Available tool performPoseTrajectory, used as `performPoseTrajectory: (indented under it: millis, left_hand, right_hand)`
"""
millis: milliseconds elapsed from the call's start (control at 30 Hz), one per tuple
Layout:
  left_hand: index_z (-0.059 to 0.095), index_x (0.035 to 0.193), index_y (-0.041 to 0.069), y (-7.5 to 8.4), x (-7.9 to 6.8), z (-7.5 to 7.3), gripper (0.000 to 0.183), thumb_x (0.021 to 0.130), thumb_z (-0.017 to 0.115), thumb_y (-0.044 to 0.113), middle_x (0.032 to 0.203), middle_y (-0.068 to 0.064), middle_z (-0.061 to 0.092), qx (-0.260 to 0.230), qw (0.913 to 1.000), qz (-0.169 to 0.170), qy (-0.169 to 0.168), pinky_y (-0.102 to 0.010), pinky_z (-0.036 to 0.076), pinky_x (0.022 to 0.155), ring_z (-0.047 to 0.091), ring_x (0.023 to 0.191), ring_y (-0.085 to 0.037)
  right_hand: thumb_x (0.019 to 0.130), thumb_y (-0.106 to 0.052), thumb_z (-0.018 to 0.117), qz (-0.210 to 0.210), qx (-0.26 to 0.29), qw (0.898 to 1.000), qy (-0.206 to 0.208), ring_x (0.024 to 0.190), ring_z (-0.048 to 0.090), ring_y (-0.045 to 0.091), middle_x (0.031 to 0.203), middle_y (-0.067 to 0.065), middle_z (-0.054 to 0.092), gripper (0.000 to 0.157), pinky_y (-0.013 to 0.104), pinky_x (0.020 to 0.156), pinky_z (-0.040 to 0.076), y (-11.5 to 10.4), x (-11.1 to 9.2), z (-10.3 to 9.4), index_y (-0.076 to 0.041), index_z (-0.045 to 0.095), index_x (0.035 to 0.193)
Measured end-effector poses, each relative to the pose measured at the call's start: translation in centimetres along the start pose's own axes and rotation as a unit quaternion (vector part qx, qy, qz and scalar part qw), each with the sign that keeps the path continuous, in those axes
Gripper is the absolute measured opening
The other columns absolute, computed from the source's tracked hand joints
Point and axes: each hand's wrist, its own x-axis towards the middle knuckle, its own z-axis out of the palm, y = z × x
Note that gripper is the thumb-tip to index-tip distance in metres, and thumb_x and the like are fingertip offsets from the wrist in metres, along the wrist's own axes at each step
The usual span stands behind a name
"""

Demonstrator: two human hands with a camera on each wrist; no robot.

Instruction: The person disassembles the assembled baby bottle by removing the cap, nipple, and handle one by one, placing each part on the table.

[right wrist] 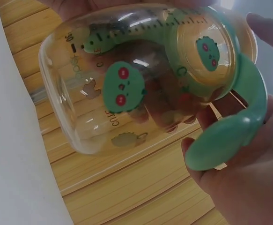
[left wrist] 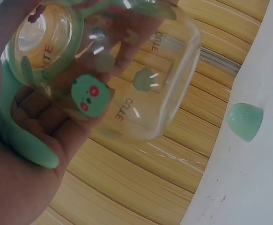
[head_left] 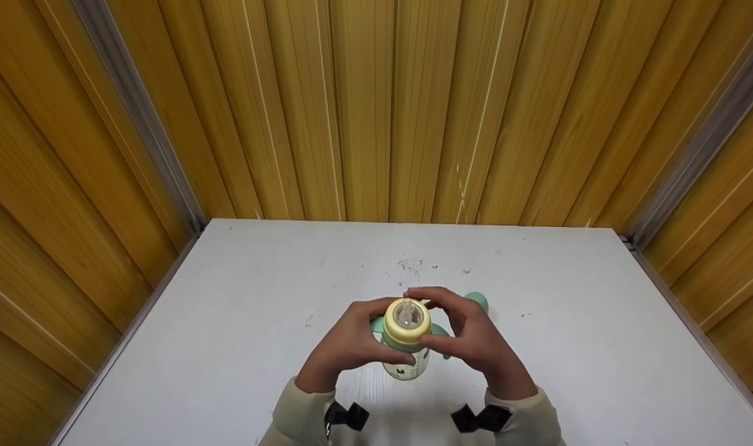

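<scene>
A clear baby bottle [head_left: 404,370] with green side handles is held up over the table, its yellow collar [head_left: 407,334] and teat facing the head camera. My left hand [head_left: 352,341] grips it round the upper body, thumb across the near side. On the other side my right hand [head_left: 469,325] holds the yellow collar between thumb and fingers. Green cartoon faces and measuring marks show on the bottle [right wrist: 124,86] in the right wrist view. One curved handle [left wrist: 31,145] lies over the left palm. Behind the right hand, a green domed cap [head_left: 477,301] sits on the table.
The white table [head_left: 228,322] bears small dark scuffs near its middle. Yellow wood-patterned panels [head_left: 364,111] wall it in at the back and both sides, with grey metal posts [head_left: 147,118] at the corners. Black cameras are strapped on both wrists.
</scene>
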Motion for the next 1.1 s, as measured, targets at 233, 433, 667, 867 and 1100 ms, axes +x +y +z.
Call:
performPoseTrajectory:
  millis: [233,433,667,867,1100]
  left_hand:
    - [0.061,0.128,0.026,-0.1,0.0,0.0,0.069,0.065,0.09,0.031,0.118,0.005,0.067,0.014,0.9969,-0.014,0.076,-0.033,0.054,0.087,0.063,0.103,-0.015]
    - [0.061,0.127,0.027,-0.2,0.2,0.2,0.069,0.065,0.089,0.036,0.117,0.007,0.067,0.041,0.992,-0.02,0.117,-0.033,0.053,0.087,0.064,0.102,-0.014]
    - [0.059,0.129,0.028,-0.4,0.4,0.6,0.07,0.067,0.087,0.043,0.12,0.01,0.066,0.066,0.9875,-0.033,0.139,-0.034,0.052,0.088,0.063,0.105,-0.011]
    - [0.061,0.128,0.028,-0.5,0.8,0.8,0.067,0.067,0.086,0.044,0.119,0.01,0.067,0.074,0.9862,-0.025,0.146,-0.033,0.053,0.086,0.063,0.103,-0.011]
    - [0.061,0.127,0.028,-0.6,0.9,0.7,0.064,0.069,0.086,0.04,0.118,0.01,0.067,0.083,0.9857,-0.028,0.144,-0.031,0.053,0.084,0.063,0.101,-0.011]
  right_hand:
    - [0.08,-0.011,0.076,0.048,-0.1,0.99,0.09,0.117,0.055,0.015,0.125,0.004,0.063,0.056,0.036,0.095,0.043,-0.4,0.4,0.7,-0.019,0.057,0.133]
    - [0.078,-0.018,0.08,0.077,-0.148,0.974,0.155,0.112,0.055,0.012,0.12,-0.008,0.064,0.054,0.031,0.092,0.043,-0.4,0.6,1.5,-0.028,0.06,0.127]
    - [0.075,-0.026,0.083,0.088,-0.174,0.963,0.184,0.111,0.057,0.011,0.118,-0.014,0.063,0.053,0.036,0.091,0.043,-0.2,0.5,2.0,-0.029,0.061,0.123]
    - [0.071,-0.031,0.086,0.095,-0.171,0.963,0.185,0.114,0.057,0.009,0.12,-0.013,0.063,0.056,0.04,0.093,0.043,-0.1,0.6,2.3,-0.028,0.062,0.121]
    - [0.069,-0.037,0.087,0.099,-0.17,0.961,0.192,0.112,0.056,0.008,0.118,-0.015,0.062,0.057,0.043,0.096,0.043,-0.1,0.9,2.7,-0.03,0.062,0.12]
